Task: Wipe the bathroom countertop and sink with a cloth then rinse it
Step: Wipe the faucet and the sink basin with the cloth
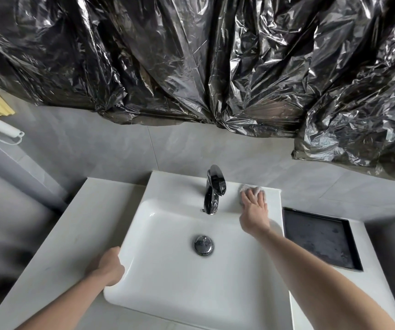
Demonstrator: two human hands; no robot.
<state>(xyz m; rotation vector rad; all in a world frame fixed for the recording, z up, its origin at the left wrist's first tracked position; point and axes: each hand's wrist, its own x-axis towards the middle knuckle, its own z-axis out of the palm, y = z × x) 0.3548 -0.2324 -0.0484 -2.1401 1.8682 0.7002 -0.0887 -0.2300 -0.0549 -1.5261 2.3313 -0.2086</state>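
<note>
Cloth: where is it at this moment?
In the head view, the cloth lies on the sink's back ledge, just right of the faucet, under the right hand.

Both bare arms reach forward from the lower edge of the view. The left hand (107, 267) sits low and close to the body, its forearm rising from the bottom left; its fingers curl over the left rim of the sink (129, 234), with the back of the hand turned up. The right arm stretches much further out, nearly straight, from the bottom right. The right hand (253, 210) lies palm down, fingers spread and fairly straight, pressing flat on a cloth (244, 188) at the far rim.
</note>
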